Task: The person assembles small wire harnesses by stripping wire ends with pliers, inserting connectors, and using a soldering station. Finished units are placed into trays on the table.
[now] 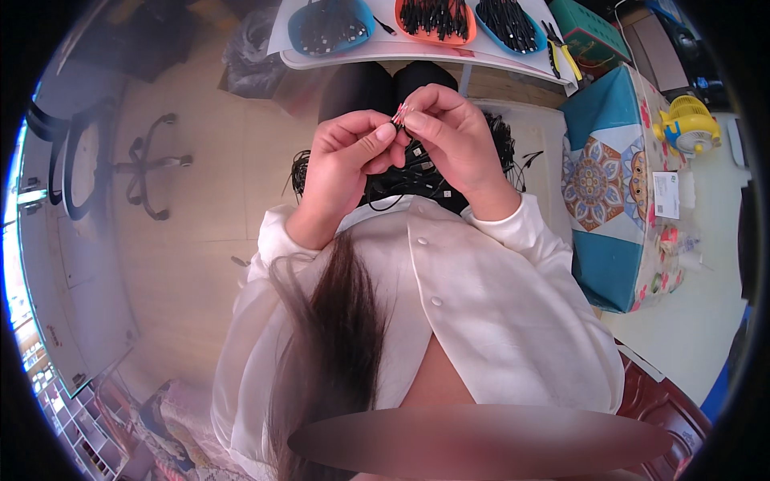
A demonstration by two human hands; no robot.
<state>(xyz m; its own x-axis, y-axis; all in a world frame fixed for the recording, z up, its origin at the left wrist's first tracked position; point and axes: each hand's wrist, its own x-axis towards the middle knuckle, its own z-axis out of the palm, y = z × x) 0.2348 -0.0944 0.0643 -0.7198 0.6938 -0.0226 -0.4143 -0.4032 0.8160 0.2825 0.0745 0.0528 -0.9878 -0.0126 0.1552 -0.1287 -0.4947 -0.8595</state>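
Observation:
Above my lap, both hands meet at the thin red and white wire ends [399, 112] of black cables. My left hand [350, 156] is closed, its thumb pressed against the index finger around the cables just below those ends. Close beside it, my right hand [455, 143] pinches the wires between thumb and index finger. How many wires are gripped, and exactly where the fingertips touch them, is too small to tell. A bundle of black cables [413, 180] lies across my lap beneath the hands, with a few plugs showing.
Ahead is a white table [385, 58] with a blue bowl [330, 53], an orange bowl [441, 42] and another blue bowl [523, 51] of black cables. Yellow-handled pliers [571, 64] lie beside them. A patterned cloth [603, 180] and a yellow fan [690, 126] are at right. A wheeled chair [143, 167] stands left.

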